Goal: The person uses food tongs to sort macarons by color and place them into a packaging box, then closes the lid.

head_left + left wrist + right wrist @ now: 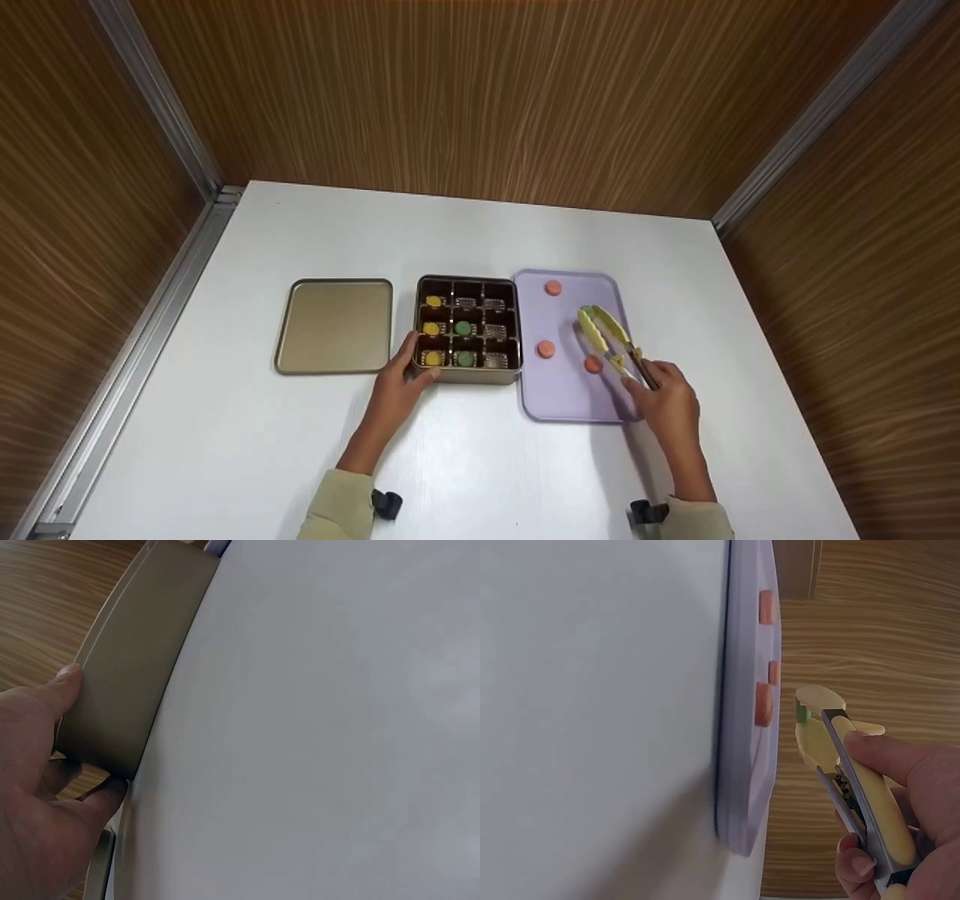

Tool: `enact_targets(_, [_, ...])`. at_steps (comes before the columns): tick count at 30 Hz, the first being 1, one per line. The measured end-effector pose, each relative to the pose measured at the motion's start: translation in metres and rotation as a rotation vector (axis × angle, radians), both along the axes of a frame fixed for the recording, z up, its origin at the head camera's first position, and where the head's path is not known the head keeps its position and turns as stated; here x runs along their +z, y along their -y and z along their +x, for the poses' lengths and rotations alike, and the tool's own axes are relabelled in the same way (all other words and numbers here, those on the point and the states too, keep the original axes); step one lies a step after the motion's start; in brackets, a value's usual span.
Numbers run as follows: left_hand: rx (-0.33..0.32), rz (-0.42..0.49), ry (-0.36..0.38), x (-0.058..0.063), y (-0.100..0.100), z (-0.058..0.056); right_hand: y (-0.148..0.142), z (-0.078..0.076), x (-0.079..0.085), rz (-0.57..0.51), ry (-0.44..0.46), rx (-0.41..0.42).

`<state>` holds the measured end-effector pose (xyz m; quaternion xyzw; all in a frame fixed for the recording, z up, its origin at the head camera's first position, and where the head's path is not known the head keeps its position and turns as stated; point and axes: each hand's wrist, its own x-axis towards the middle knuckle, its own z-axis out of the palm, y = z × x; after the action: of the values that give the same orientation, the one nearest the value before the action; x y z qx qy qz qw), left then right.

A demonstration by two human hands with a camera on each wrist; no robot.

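Note:
My left hand (397, 386) grips the near left corner of a square tin box (480, 375), thumb on its front and fingers at its left side. Brown dividers split the box into several compartments. Three yellow discs (433, 328) fill the left column's compartments, and two green discs (463, 328) lie in the middle column. With my right hand (667, 401) I hold yellow tongs (870, 795) above the purple tray (577, 397). Between the tongs' tips is a green disc (802, 712), partly hidden. Three orange-pink discs (546, 349) rest on the tray.
To the left of the box, the flat gold lid (335, 326) lies on the white table (225, 435). The tray stands close against the box's right side. Wood-grain panels (450, 97) enclose the back and sides.

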<state>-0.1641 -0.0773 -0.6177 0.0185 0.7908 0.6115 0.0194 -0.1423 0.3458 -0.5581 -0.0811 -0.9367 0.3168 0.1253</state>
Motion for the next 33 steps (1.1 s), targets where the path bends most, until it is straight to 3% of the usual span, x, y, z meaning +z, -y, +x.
enact_targets(15, [0.0,-0.023,-0.002,0.001,0.001,0.0,0.042,-0.018,0.011,-0.013,-0.125,0.09])
enact_targets(25, [0.008,-0.165,-0.077,0.007,-0.001,0.0,0.065,-0.025,0.018,-0.022,-0.117,0.156])
enact_targets(33, [-0.026,-0.192,-0.065,0.01,-0.001,0.0,0.088,-0.033,0.017,-0.006,-0.23,0.227])
